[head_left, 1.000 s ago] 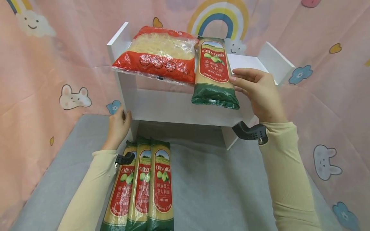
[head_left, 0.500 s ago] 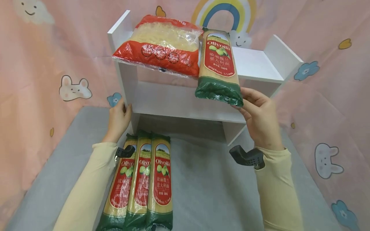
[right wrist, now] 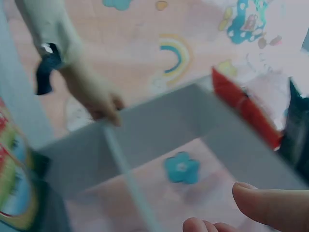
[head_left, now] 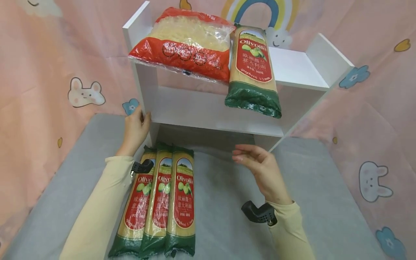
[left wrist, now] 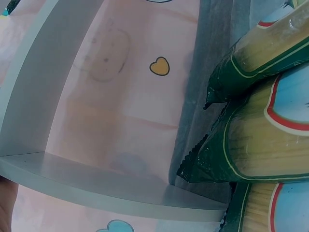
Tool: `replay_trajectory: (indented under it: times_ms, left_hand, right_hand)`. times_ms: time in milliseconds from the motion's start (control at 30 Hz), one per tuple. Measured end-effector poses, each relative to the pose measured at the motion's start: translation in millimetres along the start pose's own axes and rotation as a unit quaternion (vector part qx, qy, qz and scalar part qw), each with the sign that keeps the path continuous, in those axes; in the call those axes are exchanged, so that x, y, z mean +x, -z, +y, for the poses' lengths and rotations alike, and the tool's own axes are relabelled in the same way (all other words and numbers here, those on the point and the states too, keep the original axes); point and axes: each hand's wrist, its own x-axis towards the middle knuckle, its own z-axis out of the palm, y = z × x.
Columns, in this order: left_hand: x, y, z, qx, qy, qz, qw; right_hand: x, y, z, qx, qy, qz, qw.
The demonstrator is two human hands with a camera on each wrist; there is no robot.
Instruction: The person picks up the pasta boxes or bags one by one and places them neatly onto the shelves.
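Note:
My left hand (head_left: 134, 128) grips the left side panel of a white shelf unit (head_left: 208, 112); only its edge shows in the left wrist view. My right hand (head_left: 263, 169) is held in front of the shelf's lower right, fingers loosely extended, with nothing in it. On the top shelf a green-ended spaghetti packet (head_left: 253, 68) lies sloping, its lower end jutting over the front edge. Left of it rests a red and clear pasta bag (head_left: 186, 45). Three more spaghetti packets (head_left: 183, 202) lie side by side, slightly overlapping, on the grey cloth, to the right of my left forearm.
The grey cloth (head_left: 227, 224) covers the surface below and around the shelf. A pink patterned curtain (head_left: 383, 119) hangs behind and at both sides. The shelf's right end panel (head_left: 329, 59) rises beyond the packet on top.
My right hand has let go of the spaghetti packet on the top shelf and moved down and left. The packet stays there. My left hand keeps its grip on the panel.

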Motion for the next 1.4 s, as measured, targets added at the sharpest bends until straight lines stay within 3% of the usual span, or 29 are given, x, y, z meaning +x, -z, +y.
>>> replay_trajectory:
  times_ms: [367,533,900,1400]
  left_hand:
    - [0.5,0.5,1.1,0.004,0.008,-0.001,1.0000]
    - [0.4,1.4,2.1,0.001,0.009,0.001,1.0000]
    - [0.5,1.6,-0.2,0.007,0.008,0.003,0.9999]
    - [-0.1,-1.3,-0.7,0.011,0.017,-0.001,0.9998]
  right_hand:
    - [-19.3,-35.8,60.0,0.026,-0.096,-0.027,0.995]
    - [-23.5,-52.6,77.9,0.050,-0.116,-0.039,0.991]
    - [-32.0,-68.3,100.3,0.067,-0.153,-0.049,0.985]
    - [-42.9,-77.4,119.7,0.044,-0.193,-0.033,0.980]
